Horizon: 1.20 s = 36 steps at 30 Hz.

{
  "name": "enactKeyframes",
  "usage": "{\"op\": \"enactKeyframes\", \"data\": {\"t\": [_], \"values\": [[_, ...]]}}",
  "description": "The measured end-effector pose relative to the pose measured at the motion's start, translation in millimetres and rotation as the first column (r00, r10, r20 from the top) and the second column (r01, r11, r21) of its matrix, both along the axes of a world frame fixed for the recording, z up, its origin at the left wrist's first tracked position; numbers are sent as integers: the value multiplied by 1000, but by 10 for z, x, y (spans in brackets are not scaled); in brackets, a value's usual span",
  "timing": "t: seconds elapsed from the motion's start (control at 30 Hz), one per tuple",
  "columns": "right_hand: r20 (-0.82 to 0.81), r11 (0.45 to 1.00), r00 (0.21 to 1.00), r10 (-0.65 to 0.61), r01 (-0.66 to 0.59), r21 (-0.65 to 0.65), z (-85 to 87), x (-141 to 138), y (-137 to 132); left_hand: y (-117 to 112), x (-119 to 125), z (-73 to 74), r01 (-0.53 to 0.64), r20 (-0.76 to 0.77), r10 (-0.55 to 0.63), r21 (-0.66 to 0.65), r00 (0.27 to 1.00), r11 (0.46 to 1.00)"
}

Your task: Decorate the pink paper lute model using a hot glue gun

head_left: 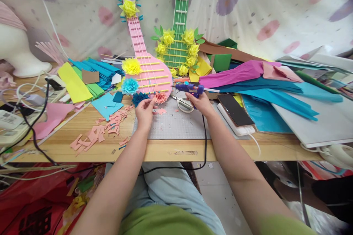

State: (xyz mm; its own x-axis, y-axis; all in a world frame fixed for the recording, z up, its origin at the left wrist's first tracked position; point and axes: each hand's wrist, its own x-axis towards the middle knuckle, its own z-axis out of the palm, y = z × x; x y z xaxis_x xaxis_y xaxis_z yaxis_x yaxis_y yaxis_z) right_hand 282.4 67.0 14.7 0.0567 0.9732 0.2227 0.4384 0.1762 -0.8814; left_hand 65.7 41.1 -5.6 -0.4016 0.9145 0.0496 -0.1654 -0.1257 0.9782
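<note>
My right hand (203, 103) is wrapped round a purple-blue hot glue gun (190, 89), its nozzle pointing left toward the pink paper lute (158, 71). At the lute's lower edge my left hand (145, 112) has its fingers pinched together, right by a coral paper flower (160, 97). What is between those fingertips is too small to tell. A dark blue paper flower (139, 98) sits just behind that hand, with a light blue flower (129, 86) and a yellow flower (131, 66) above it. White-handled scissors (183, 105) lie below the glue gun.
A green paper instrument (179, 49) with yellow flowers leans behind. Coral scraps (92, 138) litter the left of the cutting mat (176, 128). A phone (235, 110) and folded coloured papers (264, 84) lie right. The glue gun's black cord (204, 143) drops over the table edge.
</note>
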Motion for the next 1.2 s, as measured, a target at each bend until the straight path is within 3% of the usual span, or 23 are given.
{"op": "enactKeyframes", "data": {"t": [0.1, 0.2, 0.37, 0.5, 0.57, 0.63, 0.73, 0.77, 0.8, 0.9, 0.97, 1.07, 1.2], "values": [[12, 971, 972, -237, 236, 21, -87, 202, 127, 77, -158, 131, -66, -27, 66, -3, 997, 998], [94, 930, 927, -364, 368, -26, -170, 358, 224, 178, -309, 263, -89, -89, 90, 18, 992, 996], [246, 911, 894, -374, 404, -85, -248, 389, 259, 288, -441, 376, -13, -261, 4, -35, 965, 999], [305, 915, 885, -351, 394, -91, -278, 350, 261, 348, -494, 329, 30, -423, -36, -22, 905, 999], [247, 910, 882, -400, 415, -7, -245, 354, 241, 366, -522, 288, 33, -483, -34, -10, 875, 999], [162, 836, 824, -543, 511, 199, -155, 362, 184, 370, -547, 258, 30, -547, -34, -16, 836, 999], [51, 562, 656, -753, 600, 570, 54, 308, 34, 360, -569, 238, 30, -621, -42, -31, 783, 999], [50, 512, 644, -764, 556, 654, 122, 249, -19, 356, -572, 237, 32, -628, -45, -33, 777, 999], [110, 539, 674, -731, 470, 699, 181, 163, -65, 354, -572, 236, 34, -628, -47, -33, 777, 999], [387, 753, 797, -463, 124, 646, 258, -232, -116, 344, -564, 233, 40, -605, -43, -18, 795, 999], [515, 820, 819, -252, -101, 563, 223, -540, -67, 328, -559, 223, 35, -589, -37, -16, 807, 999], [639, 826, 765, -73, -313, 468, 98, -911, 73, 288, -564, 209, 28, -574, -48, -44, 818, 999], [701, 813, 713, -7, -405, 419, -64, -1139, 229, 233, -592, 234, 22, -562, -42, -44, 826, 999]]}}
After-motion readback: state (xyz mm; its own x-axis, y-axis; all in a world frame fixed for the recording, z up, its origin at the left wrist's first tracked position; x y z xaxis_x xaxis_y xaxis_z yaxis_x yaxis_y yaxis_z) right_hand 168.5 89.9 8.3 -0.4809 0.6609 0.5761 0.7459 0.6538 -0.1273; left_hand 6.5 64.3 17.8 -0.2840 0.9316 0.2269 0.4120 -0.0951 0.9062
